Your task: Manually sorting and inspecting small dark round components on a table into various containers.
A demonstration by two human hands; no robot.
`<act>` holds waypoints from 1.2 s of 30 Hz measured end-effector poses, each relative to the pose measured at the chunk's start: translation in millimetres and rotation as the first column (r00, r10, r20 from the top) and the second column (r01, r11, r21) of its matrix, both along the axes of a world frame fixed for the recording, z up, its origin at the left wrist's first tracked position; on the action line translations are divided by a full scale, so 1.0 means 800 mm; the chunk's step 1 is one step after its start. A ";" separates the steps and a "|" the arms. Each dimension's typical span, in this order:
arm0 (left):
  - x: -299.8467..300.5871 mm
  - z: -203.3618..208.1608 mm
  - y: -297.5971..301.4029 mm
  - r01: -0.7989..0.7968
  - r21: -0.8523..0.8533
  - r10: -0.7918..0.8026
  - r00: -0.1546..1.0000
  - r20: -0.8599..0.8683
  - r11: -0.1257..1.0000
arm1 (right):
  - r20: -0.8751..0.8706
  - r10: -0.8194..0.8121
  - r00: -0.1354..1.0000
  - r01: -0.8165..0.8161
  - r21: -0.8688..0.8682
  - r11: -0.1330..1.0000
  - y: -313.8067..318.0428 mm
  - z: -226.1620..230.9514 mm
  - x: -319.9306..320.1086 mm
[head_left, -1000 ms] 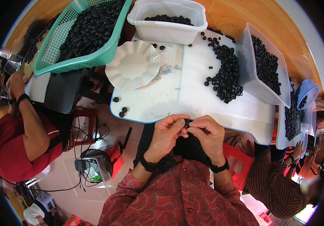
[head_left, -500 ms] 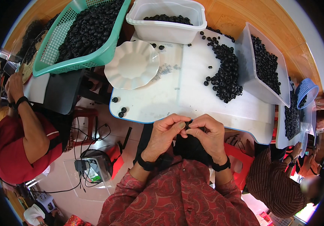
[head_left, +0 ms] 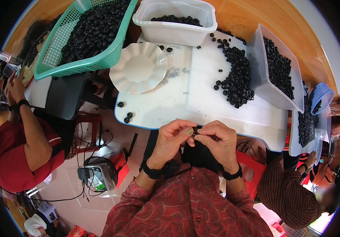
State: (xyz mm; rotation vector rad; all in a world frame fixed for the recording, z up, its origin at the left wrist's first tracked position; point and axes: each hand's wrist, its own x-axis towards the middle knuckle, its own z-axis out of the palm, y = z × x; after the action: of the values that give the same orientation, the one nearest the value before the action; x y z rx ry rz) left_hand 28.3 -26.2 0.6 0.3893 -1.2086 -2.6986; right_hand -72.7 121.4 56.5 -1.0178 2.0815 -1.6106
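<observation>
By the tabletop's point(head_left: 158, 110) near edge, left hand point(head_left: 168, 139) and right hand point(head_left: 221, 142) pinch a small black part point(head_left: 195, 130), squarely between their fingertips!

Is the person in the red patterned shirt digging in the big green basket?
No, their left hand and right hand meet by the white table's near edge, pinching a small black piece.

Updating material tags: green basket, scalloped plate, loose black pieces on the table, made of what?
Green basket: likely moulded plastic, satin; perforated walls. Scalloped plate: smooth, pale, perhaps ceramic or melamine; sheen leaves it open. Loose black pieces: low-gloss, small highlights; maybe plastic, rubber or wood.
</observation>
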 end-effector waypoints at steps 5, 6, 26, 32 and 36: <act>0.001 0.001 0.000 -0.028 0.015 0.028 0.999 -0.020 0.999 | -0.026 -0.013 1.000 0.013 -0.015 1.000 -0.003 0.007 0.002; 0.001 0.001 0.000 -0.031 0.032 0.031 0.999 -0.027 0.999 | -0.035 -0.006 0.999 0.006 -0.011 1.000 -0.003 0.008 0.002; 0.002 -0.002 0.000 -0.087 -0.071 0.082 0.994 -0.068 0.994 | 0.096 0.055 0.994 -0.054 -0.015 0.998 -0.010 0.001 -0.009; 0.002 -0.005 -0.003 -0.086 -0.098 0.078 0.993 -0.085 0.991 | 0.191 0.101 0.976 -0.099 -0.022 0.995 -0.013 -0.001 -0.013; 0.001 0.005 -0.007 -0.058 -0.094 0.050 0.994 -0.093 0.994 | 0.324 0.124 0.938 -0.100 -0.089 0.991 -0.014 0.000 -0.012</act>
State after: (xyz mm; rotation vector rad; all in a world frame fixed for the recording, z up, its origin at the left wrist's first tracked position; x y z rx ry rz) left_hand 29.0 -31.7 4.3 0.2790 -1.2776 -2.5706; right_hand -82.0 109.9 56.2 -0.8062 1.7260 -1.6756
